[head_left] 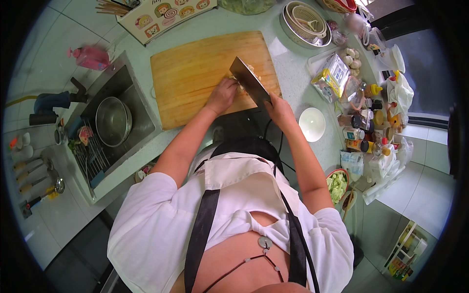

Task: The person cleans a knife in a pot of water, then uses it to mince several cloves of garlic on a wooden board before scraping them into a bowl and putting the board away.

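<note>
Cutting board: wooden, lying on the pale counter, right of the sink
Knife: broad dark blade, tilted, over the right half of the board; contact with the wood cannot be told
Right hand: fingers closed round the knife's handle, near the board's lower right corner
Left hand: fingers bent down at the board, just left of the blade; whether they grip a piece cannot be told
Chopped food: small pale pieces on the board's right half, around the blade, partly hidden by it
White bowl: on the counter, right of the right hand, apart from the board
Metal bowl: inside the sink
</note>
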The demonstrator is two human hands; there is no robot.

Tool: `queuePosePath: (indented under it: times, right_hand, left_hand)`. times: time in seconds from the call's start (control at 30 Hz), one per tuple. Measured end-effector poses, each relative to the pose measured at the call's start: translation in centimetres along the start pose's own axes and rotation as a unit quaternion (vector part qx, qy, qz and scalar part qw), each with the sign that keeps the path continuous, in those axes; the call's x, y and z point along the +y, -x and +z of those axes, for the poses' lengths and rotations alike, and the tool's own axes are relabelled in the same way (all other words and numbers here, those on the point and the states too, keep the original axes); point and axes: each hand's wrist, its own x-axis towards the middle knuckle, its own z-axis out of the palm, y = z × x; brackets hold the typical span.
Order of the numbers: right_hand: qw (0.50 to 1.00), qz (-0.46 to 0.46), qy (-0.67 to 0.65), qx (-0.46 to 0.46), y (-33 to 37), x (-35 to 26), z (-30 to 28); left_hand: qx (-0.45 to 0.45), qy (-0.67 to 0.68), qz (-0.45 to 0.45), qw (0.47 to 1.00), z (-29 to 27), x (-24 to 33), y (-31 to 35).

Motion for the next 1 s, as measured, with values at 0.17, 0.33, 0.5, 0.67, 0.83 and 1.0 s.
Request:
queuePosePath:
  times: [0.17,0.33,0.5,0.67,0.83,1.0]
  right_hand:
    - [1.0,-0.003,0.008,-0.019,-0.4,0.1,-0.1]
    - [0.999,-0.008,0.029,-0.018,-1.2,-0.2,0.9]
    - [0.999,-0.012,0.041,0.004,-2.9,-0.6,2.6]
    - [0.999,0.006,-0.008,0.039,-2.3,-0.4,1.6]
    - [0.996,0.04,0.021,0.081,-1.3,1.6,0.0]
    - [0.994,0.072,0.046,0.07,-1.6,2.3,-0.3]
  left_hand:
    - [0.005,0.006,-0.003,1.0,0.1,-0.1,0.4]
    - [0.003,0.016,-0.015,1.0,0.1,0.0,0.6]
    - [-0.003,0.012,-0.012,1.0,-0.1,0.0,0.2]
    - [0.014,0.033,-0.058,0.998,-1.0,0.2,0.7]
    - [0.036,0.013,-0.089,0.995,-1.7,0.4,1.4]
    - [0.022,-0.01,-0.071,0.997,-1.2,0.4,1.7]
